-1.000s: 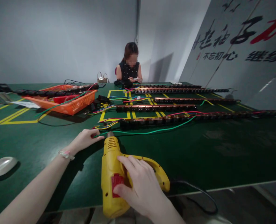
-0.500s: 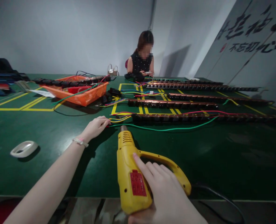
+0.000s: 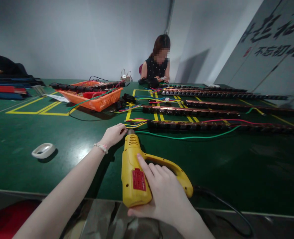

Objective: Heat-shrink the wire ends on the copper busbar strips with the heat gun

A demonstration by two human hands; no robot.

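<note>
My right hand [image 3: 161,191] grips the yellow heat gun [image 3: 133,166] by its body, thumb underneath and index finger along the top. The gun's metal nozzle [image 3: 131,131] points away from me, close beside my left hand [image 3: 114,134]. Closed fingers of my left hand pinch the ends of the wires [image 3: 137,125] that come out of the nearest long black strip [image 3: 186,126]. A green wire [image 3: 186,137] runs in front of that strip toward the same spot. The fingertips and wire ends are partly hidden, so the exact grip point is unclear.
An orange basket [image 3: 102,103] with black strips across it stands at the back left. More dark strips [image 3: 191,111] lie on the green table [image 3: 72,176]. A white oval ring [image 3: 43,150] lies on the left. A co-worker [image 3: 159,63] sits opposite; another person [image 3: 5,64] is far left.
The view has shifted left, bringing the far-left person further into sight. The heat gun's nozzle has come closer to my left hand. Both hands keep their holds.
</note>
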